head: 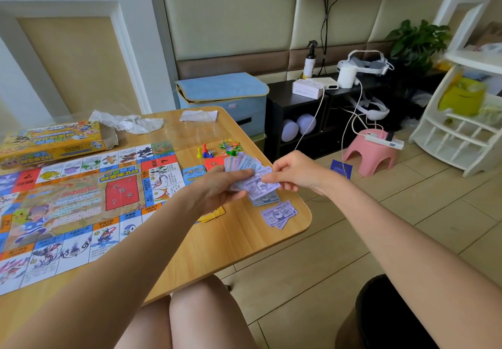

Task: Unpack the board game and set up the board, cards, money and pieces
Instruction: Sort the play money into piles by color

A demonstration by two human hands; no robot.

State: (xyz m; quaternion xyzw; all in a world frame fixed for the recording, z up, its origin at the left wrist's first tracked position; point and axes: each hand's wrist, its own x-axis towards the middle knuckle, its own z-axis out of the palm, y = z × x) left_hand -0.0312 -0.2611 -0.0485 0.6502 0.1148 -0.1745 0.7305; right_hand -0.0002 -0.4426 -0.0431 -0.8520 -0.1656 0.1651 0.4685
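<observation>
Money fan: gripped in left hand, long axis pointing right.
Right hand: fingers pinching top note's right end.
Sorted pile: on counter, just below.

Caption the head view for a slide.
Both hands, left hand and right hand, sort a fan of play money beside the unfolded board.

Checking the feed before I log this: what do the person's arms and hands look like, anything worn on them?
Both arms are bare to the frame's edge: no sleeves show. The left hand and right hand wear no gloves, and no rings, watch or bracelet are visible. Fingernails are too small to judge.
</observation>
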